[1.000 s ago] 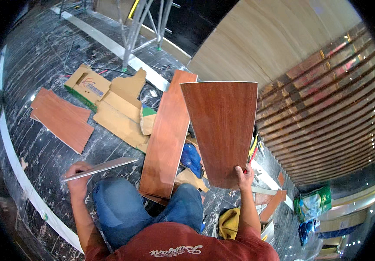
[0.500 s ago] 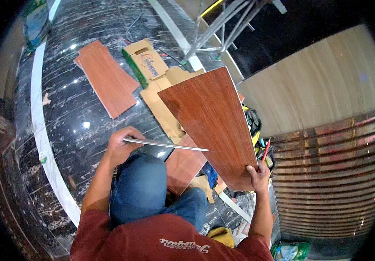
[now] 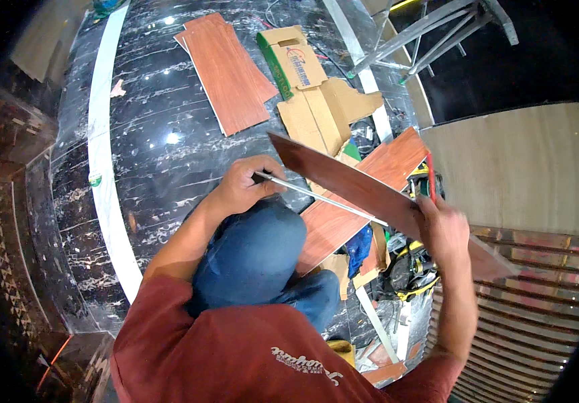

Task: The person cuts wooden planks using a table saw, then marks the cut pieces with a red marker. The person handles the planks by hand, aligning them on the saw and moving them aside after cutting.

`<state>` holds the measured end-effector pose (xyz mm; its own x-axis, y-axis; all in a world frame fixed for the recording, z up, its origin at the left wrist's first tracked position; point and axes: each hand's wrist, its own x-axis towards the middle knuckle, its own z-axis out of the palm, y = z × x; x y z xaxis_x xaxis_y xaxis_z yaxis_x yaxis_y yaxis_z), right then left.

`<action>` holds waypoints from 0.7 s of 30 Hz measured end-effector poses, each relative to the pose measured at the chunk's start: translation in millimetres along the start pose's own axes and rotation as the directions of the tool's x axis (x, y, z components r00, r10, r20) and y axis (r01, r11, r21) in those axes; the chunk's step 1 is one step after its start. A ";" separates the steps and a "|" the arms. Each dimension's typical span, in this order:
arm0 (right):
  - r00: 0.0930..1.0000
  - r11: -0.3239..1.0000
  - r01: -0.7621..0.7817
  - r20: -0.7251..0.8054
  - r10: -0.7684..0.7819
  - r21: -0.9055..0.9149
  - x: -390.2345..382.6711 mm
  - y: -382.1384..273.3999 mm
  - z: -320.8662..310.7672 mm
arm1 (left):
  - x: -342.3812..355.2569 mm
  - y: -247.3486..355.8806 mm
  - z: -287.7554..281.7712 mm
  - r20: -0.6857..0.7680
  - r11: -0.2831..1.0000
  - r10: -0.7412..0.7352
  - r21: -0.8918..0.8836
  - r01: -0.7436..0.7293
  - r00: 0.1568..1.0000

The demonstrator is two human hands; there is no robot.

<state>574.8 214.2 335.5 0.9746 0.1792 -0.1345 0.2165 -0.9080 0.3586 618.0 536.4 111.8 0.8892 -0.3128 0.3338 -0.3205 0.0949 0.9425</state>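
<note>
My left hand grips the near end of a thin board, seen nearly edge-on with a pale edge. Closed on a reddish-brown wood-look floor plank, my right hand holds it tilted above the floor. A red pencil-like stick rises from the same hand. The thin board's far end meets or overlaps the plank; whether they touch I cannot tell. Below them another plank lies slantwise beside my bent knee.
Farther off, stacked planks lie on the dark marble floor beside a flattened cardboard box. A metal stand is at the far right. A black-and-yellow tool bag and a blue cloth lie near my right arm.
The plank in my right hand has turned from showing its broad face to a narrow slant, swinging right. My left hand appears farther right and higher, still gripping the thin board. The view has shifted.
</note>
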 end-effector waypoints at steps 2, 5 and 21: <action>0.981 0.980 0.162 0.129 -0.147 -0.113 36.9 -17.5 -10.6 | 1.3 1.3 -1.9 0.006 0.999 0.048 0.025 -0.048 0.999; 0.922 0.920 0.367 0.182 -0.340 -0.140 91.1 -60.5 -9.5 | 1.7 6.0 -9.4 0.023 0.998 0.044 0.039 -0.045 0.999; 0.780 0.808 0.580 0.353 -0.517 -0.099 183.5 -168.3 43.5 | 15.4 -15.6 4.6 0.005 0.999 0.040 -0.003 -0.040 0.999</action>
<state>714.7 383.5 210.2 0.6279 0.4754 -0.6162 0.7463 -0.5923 0.3036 635.3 525.7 102.1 0.8742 -0.3136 0.3708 -0.3545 0.1097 0.9286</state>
